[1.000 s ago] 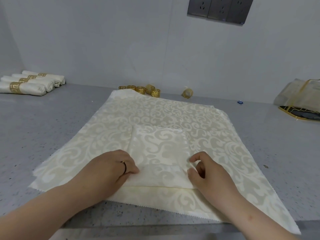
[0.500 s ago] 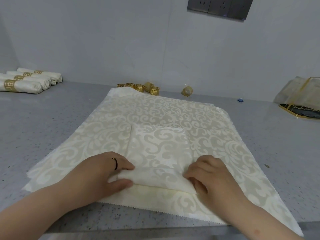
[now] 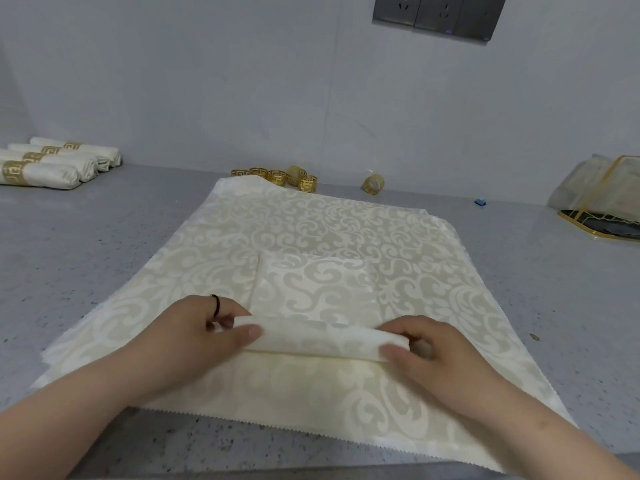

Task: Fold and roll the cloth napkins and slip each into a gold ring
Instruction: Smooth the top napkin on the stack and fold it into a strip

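A folded cream damask napkin point(image 3: 317, 292) lies on top of a stack of flat unfolded napkins point(image 3: 325, 223). Its near edge is curled up into a short roll point(image 3: 318, 339). My left hand point(image 3: 211, 327) pinches the roll's left end, thumb in front and fingers behind. At the roll's right end my right hand point(image 3: 429, 351) grips the same way. Several gold rings point(image 3: 277, 176) sit at the stack's far edge, and one more gold ring point(image 3: 373, 184) lies apart to their right.
Three finished rolled napkins in gold rings point(image 3: 52, 164) lie at the far left of the grey counter point(image 3: 86, 244). A gold-edged tray with clear wrapping point(image 3: 602, 202) stands at the far right. A small blue object point(image 3: 480, 202) lies near the wall.
Both hands have lifted the folded napkin's near edge and turned it over away from me, so a short roll has formed where the edge lay flat before.
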### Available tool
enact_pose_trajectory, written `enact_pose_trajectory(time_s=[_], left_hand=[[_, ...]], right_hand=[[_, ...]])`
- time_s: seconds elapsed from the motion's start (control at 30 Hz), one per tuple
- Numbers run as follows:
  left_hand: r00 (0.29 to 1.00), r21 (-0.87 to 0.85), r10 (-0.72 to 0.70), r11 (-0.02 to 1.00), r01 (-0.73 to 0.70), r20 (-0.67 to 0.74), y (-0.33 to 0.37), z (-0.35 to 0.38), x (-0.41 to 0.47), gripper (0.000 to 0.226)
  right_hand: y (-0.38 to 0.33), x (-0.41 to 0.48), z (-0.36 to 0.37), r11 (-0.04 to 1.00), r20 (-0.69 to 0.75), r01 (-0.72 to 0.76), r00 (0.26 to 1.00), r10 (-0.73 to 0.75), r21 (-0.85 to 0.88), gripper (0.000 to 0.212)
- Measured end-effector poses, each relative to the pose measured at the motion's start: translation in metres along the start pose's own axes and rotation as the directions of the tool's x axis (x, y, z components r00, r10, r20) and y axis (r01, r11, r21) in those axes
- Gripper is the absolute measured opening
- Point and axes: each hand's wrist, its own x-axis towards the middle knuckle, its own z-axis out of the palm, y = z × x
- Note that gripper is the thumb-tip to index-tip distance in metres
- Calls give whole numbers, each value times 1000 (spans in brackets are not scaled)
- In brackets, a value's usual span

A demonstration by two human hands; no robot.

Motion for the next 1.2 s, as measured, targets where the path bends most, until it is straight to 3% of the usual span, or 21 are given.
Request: enact_pose_trajectory(time_s=[0.07, 0.2, 0.27, 0.4, 0.47, 0.53, 0.63, 0.7, 0.77, 0.93, 1.03, 1.07, 1.2], left_hand=[[999, -61, -35, 998, 34, -26, -4, 1, 8, 17], [993, -154, -83, 986, 70, -79, -2, 3, 21, 10], [993, -149, -79, 987, 65, -85, 1, 4, 25, 6], [983, 61, 41, 998, -30, -182, 2, 8, 28, 13], [952, 158, 194, 975, -159, -237, 2, 8, 25, 14], [869, 373, 459, 851, -370, -186, 3, 3, 26, 11], [765, 552, 644, 631, -545, 18, -10, -2, 31, 62], [765, 616, 637, 564, -549, 99, -17, -3, 28, 66], [777, 621, 618, 566, -542, 115, -24, -1, 27, 55], [856, 523, 506, 705, -478, 100, -14, -1, 28, 44], [944, 299, 330, 901, -314, -3, -5, -4, 27, 23], [965, 178, 262, 951, -253, -27, -5, -3, 30, 28], [996, -196, 45, 979, -59, -74, -8, -2, 59, 17]], right_hand=[[-1, 11, -3, 992, 19, -71, 997, 70, 105, 19], [-3, 28, -2, 944, 1, -228, 972, 235, 240, 9], [-1, 34, 1, 951, -20, -244, 968, 252, 192, 7], [0, 38, 7, 983, -126, -183, 975, 185, 27, 13], [0, 38, 9, 985, -203, -124, 974, 98, -123, 19], [0, 38, 10, 925, -276, 64, 945, -177, -374, 16], [10, 38, 10, 736, -148, 333, 851, -504, -590, 4], [14, 33, 10, 689, -55, 391, 847, -529, -610, 13], [16, 27, 7, 709, -18, 390, 869, -494, -587, 23], [18, 25, 4, 773, 9, 324, 924, -381, -546, 36], [7, 30, -3, 929, -8, 164, 984, -177, -332, 20], [6, 33, -6, 965, -1, 111, 993, -115, -236, 9], [8, 58, -13, 987, -36, -101, 994, 106, 122, 4]])
